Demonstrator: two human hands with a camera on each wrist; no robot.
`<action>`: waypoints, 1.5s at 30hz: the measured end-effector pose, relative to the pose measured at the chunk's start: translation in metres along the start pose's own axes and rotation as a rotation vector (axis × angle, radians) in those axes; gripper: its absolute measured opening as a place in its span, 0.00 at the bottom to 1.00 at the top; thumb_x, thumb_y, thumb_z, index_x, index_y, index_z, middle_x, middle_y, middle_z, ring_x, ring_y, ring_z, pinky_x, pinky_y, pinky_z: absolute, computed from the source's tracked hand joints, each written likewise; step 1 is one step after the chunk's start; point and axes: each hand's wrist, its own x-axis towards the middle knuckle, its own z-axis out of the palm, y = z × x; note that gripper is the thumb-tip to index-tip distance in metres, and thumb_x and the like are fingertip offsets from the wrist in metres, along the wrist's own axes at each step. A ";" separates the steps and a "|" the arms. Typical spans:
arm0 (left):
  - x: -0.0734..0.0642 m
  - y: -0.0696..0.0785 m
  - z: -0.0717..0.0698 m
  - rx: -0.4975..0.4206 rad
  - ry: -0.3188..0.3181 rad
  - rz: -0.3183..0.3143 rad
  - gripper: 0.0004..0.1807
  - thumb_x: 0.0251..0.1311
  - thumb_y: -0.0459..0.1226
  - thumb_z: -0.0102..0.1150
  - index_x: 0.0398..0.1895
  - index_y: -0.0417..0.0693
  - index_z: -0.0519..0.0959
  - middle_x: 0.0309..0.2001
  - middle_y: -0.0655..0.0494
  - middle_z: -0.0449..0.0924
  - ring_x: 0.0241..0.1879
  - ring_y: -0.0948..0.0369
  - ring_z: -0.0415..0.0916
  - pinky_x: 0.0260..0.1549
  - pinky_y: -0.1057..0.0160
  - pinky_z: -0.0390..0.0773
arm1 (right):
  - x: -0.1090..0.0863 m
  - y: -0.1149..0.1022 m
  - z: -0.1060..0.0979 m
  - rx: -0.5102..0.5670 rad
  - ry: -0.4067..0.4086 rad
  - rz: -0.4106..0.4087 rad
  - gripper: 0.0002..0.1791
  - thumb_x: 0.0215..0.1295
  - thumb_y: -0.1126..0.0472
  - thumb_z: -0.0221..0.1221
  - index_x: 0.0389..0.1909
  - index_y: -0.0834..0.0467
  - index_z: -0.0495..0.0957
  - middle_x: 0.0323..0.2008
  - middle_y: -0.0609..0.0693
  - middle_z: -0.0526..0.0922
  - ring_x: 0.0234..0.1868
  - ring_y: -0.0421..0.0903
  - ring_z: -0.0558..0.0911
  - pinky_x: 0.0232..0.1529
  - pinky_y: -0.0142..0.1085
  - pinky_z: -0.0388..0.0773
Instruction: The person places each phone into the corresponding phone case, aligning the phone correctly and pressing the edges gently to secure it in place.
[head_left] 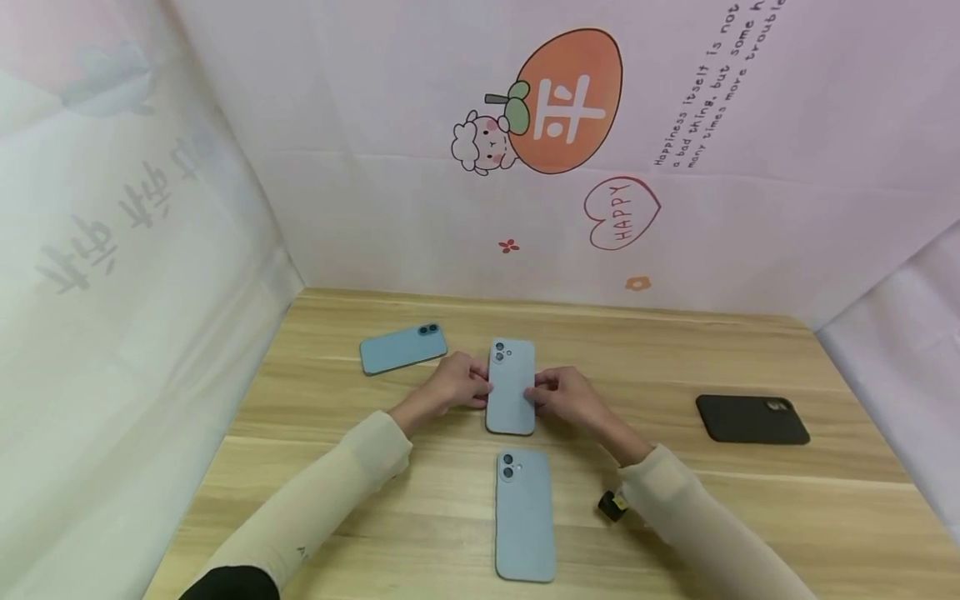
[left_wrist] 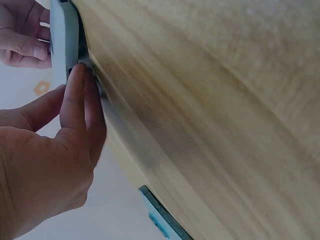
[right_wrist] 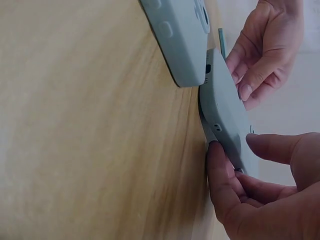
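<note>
In the middle of the table, a pale blue-grey phone case [head_left: 512, 392] with a camera cutout at its top left is held between both hands. The left hand [head_left: 456, 382] pinches its left long edge, and the right hand [head_left: 564, 393] pinches the right one. In the right wrist view, the case [right_wrist: 227, 110] tilts close over the wood, fingertips under its lower side and the thumb against its back. A port slot and small strap holes show there. Nearer the person lies a second pale blue-grey phone case [head_left: 525, 521], back up.
A blue phone [head_left: 401, 350] lies slantwise beyond the left hand. At the right, a black phone case [head_left: 750, 419] lies flat on the wooden table [head_left: 645, 350]. A small black device [head_left: 612, 506] sits by the right sleeve. Printed white cloth [head_left: 390, 217] encloses the back and sides.
</note>
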 end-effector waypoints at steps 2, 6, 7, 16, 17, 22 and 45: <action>-0.001 0.000 0.001 0.011 0.004 0.014 0.06 0.68 0.22 0.63 0.45 0.28 0.85 0.37 0.42 0.88 0.39 0.52 0.89 0.40 0.61 0.90 | 0.000 0.000 0.001 -0.042 0.014 -0.008 0.13 0.73 0.65 0.65 0.53 0.67 0.85 0.40 0.56 0.89 0.36 0.44 0.84 0.36 0.31 0.82; -0.002 0.001 0.002 0.029 0.020 0.036 0.06 0.66 0.21 0.64 0.45 0.27 0.84 0.35 0.42 0.85 0.38 0.51 0.89 0.40 0.61 0.90 | 0.000 -0.001 0.002 -0.115 0.039 -0.052 0.14 0.69 0.68 0.68 0.53 0.69 0.84 0.36 0.55 0.86 0.33 0.43 0.81 0.32 0.30 0.79; -0.002 0.000 0.002 0.038 0.025 0.043 0.06 0.65 0.21 0.64 0.44 0.27 0.84 0.34 0.43 0.85 0.37 0.52 0.89 0.39 0.61 0.90 | 0.000 -0.001 0.003 -0.126 0.045 -0.062 0.14 0.68 0.69 0.68 0.53 0.70 0.84 0.36 0.55 0.86 0.33 0.43 0.81 0.32 0.30 0.79; -0.003 -0.003 0.004 0.076 0.069 0.035 0.14 0.60 0.19 0.69 0.49 0.27 0.81 0.35 0.45 0.82 0.34 0.54 0.87 0.36 0.64 0.89 | 0.001 -0.001 0.009 -0.230 0.104 -0.138 0.19 0.63 0.70 0.70 0.54 0.74 0.83 0.35 0.55 0.87 0.33 0.44 0.83 0.33 0.33 0.83; -0.003 -0.003 0.004 0.083 0.073 0.035 0.15 0.60 0.19 0.69 0.50 0.27 0.81 0.35 0.44 0.82 0.34 0.54 0.87 0.36 0.64 0.89 | 0.002 -0.001 0.010 -0.240 0.110 -0.143 0.20 0.63 0.70 0.71 0.54 0.74 0.83 0.35 0.55 0.87 0.33 0.44 0.83 0.33 0.33 0.83; -0.004 -0.002 0.003 0.114 0.081 0.037 0.18 0.60 0.20 0.69 0.54 0.27 0.80 0.37 0.44 0.83 0.34 0.54 0.88 0.37 0.64 0.89 | 0.003 -0.001 0.011 -0.275 0.119 -0.153 0.20 0.63 0.70 0.71 0.55 0.73 0.83 0.35 0.54 0.87 0.33 0.44 0.83 0.33 0.33 0.82; -0.035 0.002 -0.071 0.605 0.236 0.128 0.32 0.67 0.41 0.72 0.72 0.42 0.74 0.66 0.41 0.79 0.61 0.43 0.78 0.52 0.42 0.83 | -0.040 0.054 -0.090 -0.681 0.214 -0.363 0.16 0.72 0.62 0.66 0.50 0.73 0.84 0.46 0.68 0.87 0.46 0.64 0.87 0.49 0.59 0.85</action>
